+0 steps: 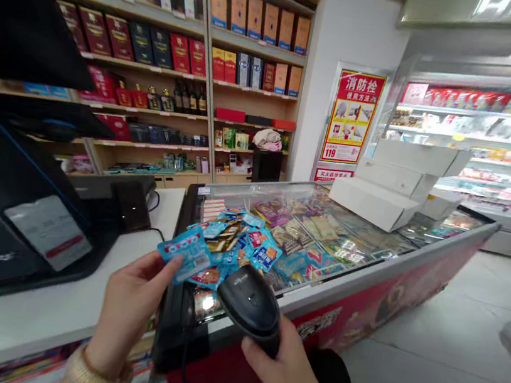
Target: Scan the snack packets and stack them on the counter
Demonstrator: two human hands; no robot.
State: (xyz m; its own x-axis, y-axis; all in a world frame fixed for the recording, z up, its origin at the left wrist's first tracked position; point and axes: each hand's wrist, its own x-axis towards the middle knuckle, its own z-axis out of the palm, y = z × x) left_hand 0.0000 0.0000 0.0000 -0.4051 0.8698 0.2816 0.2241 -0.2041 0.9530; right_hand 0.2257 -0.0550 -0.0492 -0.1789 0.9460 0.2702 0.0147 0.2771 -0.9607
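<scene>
Two hands fill the foreground: at lower centre, my right hand [282, 357] wraps the black scanner [252, 302], forearm slanting in from the bottom edge; left of it, my left hand [134, 292] leans inward, thumb and fingers pinching a blue packet [189, 257]. Beyond, mid-frame, a packet heap [232, 242] lies on the glass-topped case [343, 278]; probably partway through, though I can't tell which are scanned.

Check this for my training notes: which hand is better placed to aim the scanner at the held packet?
The right hand, I'd judge: it grips the black scanner, while the left hand is occupied, pinching the blue packet to the left of the scanner's head.
</scene>
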